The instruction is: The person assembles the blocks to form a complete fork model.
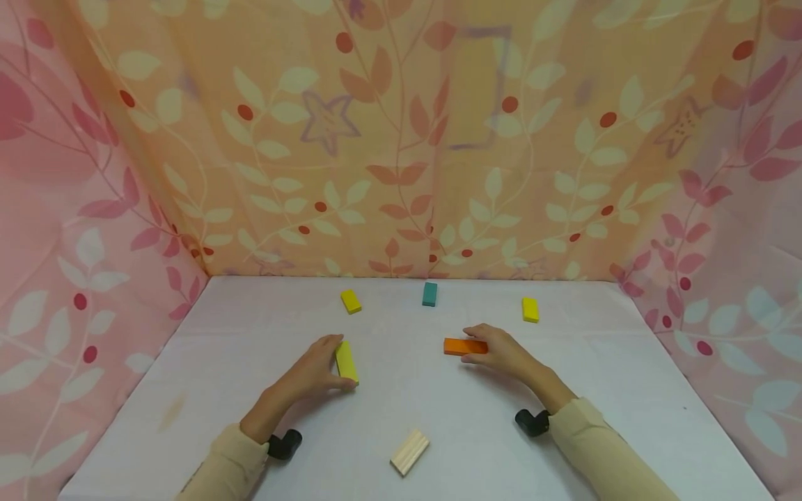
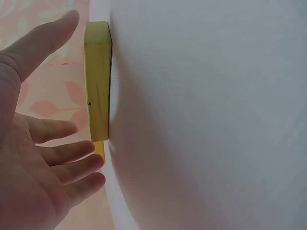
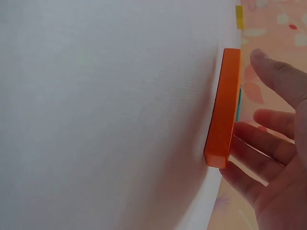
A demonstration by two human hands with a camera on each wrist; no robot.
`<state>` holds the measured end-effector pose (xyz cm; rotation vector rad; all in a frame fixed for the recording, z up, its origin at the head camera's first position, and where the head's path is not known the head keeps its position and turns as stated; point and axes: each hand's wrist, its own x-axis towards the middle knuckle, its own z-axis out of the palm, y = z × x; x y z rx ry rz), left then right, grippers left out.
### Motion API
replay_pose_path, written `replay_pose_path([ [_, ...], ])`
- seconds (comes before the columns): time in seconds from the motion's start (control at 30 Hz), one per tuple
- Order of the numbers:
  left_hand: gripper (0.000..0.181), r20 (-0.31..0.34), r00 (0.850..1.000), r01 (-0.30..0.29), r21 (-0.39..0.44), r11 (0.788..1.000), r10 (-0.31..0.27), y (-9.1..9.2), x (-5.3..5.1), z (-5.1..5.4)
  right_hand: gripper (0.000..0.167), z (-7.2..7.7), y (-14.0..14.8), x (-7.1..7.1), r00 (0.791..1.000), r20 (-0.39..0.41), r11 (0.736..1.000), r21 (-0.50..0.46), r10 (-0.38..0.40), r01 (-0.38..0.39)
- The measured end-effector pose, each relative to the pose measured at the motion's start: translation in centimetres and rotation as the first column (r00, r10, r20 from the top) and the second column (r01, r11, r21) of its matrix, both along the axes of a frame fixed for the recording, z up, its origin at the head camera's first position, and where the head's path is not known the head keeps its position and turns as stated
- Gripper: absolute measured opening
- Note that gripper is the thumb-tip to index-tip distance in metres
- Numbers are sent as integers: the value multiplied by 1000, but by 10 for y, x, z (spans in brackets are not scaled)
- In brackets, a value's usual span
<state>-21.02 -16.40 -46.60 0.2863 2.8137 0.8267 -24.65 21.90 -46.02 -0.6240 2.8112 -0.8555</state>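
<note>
My left hand [image 1: 312,370] reaches around a long yellow-green block [image 1: 347,363] on the left of the white table. In the left wrist view, its thumb and fingers are spread, with a gap between the thumb and the block [image 2: 98,86]. Over on the right, my other hand [image 1: 505,350] is at an orange block [image 1: 460,346] lying crosswise. The right wrist view has the thumb clear of the orange block [image 3: 223,108] and some fingers beside or behind its lower end; whether they touch it I cannot tell.
A yellow block [image 1: 351,301], a teal block [image 1: 429,294] and another yellow block [image 1: 530,309] lie along the far side of the white table [image 1: 401,396]. A grooved plain wooden piece [image 1: 410,453] lies near the front. Patterned cloth [image 1: 401,139] encloses the back and sides.
</note>
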Motion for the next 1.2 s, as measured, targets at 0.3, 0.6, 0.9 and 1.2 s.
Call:
replay_pose_path([
  [0.3,101,27,1000,15,-38,999,-14,6,0,2,48,-2,-7,-4,1000,5,997,81,-14,13],
  [0.6,99,52,998,23,-54,998,-20,7,0,3,34,-2,-9,-8,1000,0,990,140,-5,5],
  [0.9,97,45,999,21,-84,996,-17,8,-2,3,35,-2,-10,-9,1000,15,991,137,-14,11],
  [1.2,95,8,999,32,-102,994,-31,9,-3,2,35,-2,-10,-8,1000,13,991,132,-21,20],
])
